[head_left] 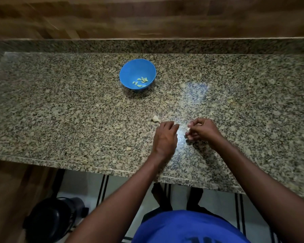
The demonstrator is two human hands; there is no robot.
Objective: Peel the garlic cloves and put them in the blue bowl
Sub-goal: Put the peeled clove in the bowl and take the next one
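A small pale garlic clove (pixel 188 128) is pinched in the grip of the right hand (pixel 203 130), just above the speckled granite worktop (pixel 60 111) near its front edge. The fingers of that hand are curled round the clove, so only a sliver of it is seen; its long axis seems to run roughly up and down in the view, but which end is the tip cannot be told.

The left hand (pixel 165 137) is held just beside it, its fingertips drawn narrowly together on what looks like a thin strip of papery skin (pixel 177 125); whether that strip is attached to the clove cannot be made out.

A second pale, unpeeled piece of garlic (pixel 155 119) lies on the worktop just beyond the left hand, its long axis slanted from upper left to lower right, with a thinner end towards the lower right.

The round blue plastic bowl (pixel 128 67) stands well apart, farther back on the worktop, with several peeled yellowish cloves (pixel 141 82) already lying in it.

Several mishaps are judged possible:
- The clove could be squeezed out of the pinch if the skin is tugged sharply, and it could roll off the nearby front edge to the floor.
- The skin could be torn into scraps, so that bits are left clinging and carried into the bowl.
- The loose piece could be knocked aside by the left hand.
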